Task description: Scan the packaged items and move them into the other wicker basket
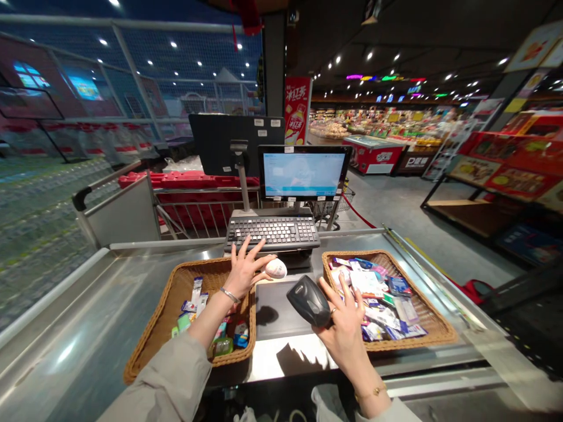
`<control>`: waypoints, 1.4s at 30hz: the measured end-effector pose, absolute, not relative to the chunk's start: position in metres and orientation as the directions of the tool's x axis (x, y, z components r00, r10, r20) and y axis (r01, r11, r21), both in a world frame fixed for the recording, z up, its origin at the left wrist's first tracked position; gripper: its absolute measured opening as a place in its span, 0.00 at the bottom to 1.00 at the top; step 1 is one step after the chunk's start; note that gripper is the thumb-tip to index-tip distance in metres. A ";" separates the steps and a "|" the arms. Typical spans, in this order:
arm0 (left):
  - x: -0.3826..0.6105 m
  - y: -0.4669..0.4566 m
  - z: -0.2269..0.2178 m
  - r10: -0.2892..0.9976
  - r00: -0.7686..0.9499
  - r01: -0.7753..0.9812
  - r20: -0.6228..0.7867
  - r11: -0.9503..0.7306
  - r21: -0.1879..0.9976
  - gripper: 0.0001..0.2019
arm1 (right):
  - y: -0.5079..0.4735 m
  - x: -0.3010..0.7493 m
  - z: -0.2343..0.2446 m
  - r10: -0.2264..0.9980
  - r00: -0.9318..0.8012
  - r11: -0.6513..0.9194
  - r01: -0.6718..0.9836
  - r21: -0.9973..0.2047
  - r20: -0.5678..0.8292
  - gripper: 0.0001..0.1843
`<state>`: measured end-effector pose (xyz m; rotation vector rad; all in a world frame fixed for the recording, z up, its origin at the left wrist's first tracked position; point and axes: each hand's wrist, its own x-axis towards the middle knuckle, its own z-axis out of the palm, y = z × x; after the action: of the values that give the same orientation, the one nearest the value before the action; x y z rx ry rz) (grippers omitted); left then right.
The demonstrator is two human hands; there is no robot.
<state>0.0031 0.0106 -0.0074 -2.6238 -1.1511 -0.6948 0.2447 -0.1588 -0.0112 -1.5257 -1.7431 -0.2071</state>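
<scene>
Barcode scanner [309, 301], one; wicker baskets [206, 271], two

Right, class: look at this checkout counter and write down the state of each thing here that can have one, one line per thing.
Left hand: fingers spread, touching a white oval item.
Right hand: gripping a black handheld barcode scanner.
Checkout monitor: switched on, screen lit pale blue.
Left wicker basket: holding small packets.
Right wicker basket: filled with flat packets.

Head-worn camera looks forward and down at a barcode scanner [308, 300].
</scene>
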 end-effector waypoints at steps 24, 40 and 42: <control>0.113 0.021 -0.007 0.481 0.731 0.555 0.484 -0.831 -0.013 0.26 | -0.175 0.317 -0.025 0.630 0.332 -0.097 0.931 -0.353 0.702 0.19; 0.187 0.017 -0.019 0.340 0.801 0.399 0.492 -0.917 -0.015 0.28 | -0.192 0.363 -0.030 0.556 0.478 -0.247 0.876 -0.413 0.680 0.24; 0.194 0.014 -0.022 0.323 0.806 0.379 0.496 -0.925 -0.015 0.29 | -0.193 0.367 -0.029 0.540 0.479 -0.253 0.877 -0.408 0.692 0.22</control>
<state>0.1941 0.0143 -0.0221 -2.8776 -0.5612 -0.7588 0.3673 -0.1930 -0.0295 -1.9324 -1.1768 -0.5373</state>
